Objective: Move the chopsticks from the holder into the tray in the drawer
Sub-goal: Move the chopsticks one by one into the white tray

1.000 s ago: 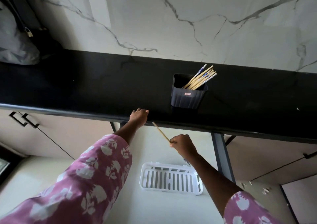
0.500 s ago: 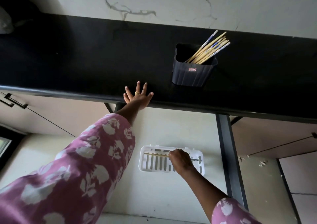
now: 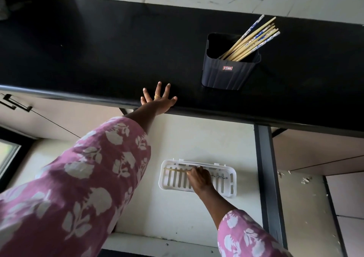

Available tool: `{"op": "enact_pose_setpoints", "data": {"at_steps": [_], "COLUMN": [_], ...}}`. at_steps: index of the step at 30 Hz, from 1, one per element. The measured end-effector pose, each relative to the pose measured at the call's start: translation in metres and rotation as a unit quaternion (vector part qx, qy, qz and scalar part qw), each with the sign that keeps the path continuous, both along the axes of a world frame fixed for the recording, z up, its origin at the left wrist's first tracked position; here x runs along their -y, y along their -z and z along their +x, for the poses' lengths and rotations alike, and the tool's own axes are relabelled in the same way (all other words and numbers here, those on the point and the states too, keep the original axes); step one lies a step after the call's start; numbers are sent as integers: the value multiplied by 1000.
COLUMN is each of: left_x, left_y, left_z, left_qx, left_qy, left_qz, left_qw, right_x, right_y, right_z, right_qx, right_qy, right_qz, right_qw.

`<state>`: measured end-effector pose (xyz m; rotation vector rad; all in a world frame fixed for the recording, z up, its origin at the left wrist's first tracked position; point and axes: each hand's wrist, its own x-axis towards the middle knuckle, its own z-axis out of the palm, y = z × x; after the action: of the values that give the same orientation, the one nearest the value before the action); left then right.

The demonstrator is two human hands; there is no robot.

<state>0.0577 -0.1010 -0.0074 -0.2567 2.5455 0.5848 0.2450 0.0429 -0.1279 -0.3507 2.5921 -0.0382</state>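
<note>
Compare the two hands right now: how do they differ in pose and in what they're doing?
The left hand lies flat with fingers spread on the black counter's front edge, holding nothing; the right hand is curled around a chopstick. The left is up at counter level; the right is down in the white tray in the drawer. Both wear a ring and reach out from pink floral sleeves.
</note>
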Motion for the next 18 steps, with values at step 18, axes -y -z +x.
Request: {"op": "enact_pose_setpoints", "data": {"at_steps": [18], "left_x": [-1], "left_y": [-2], "left_z": [3], "left_qx": [6], "left_qy": [-6], "left_qz": [-6], "left_qw": [1000], "right_x": [-27], "right_y": [-41], "right_z": [-3], "right_qx": [-205], "right_qy": [-101], "right_qz": [-67], "right_qw": [971]}}
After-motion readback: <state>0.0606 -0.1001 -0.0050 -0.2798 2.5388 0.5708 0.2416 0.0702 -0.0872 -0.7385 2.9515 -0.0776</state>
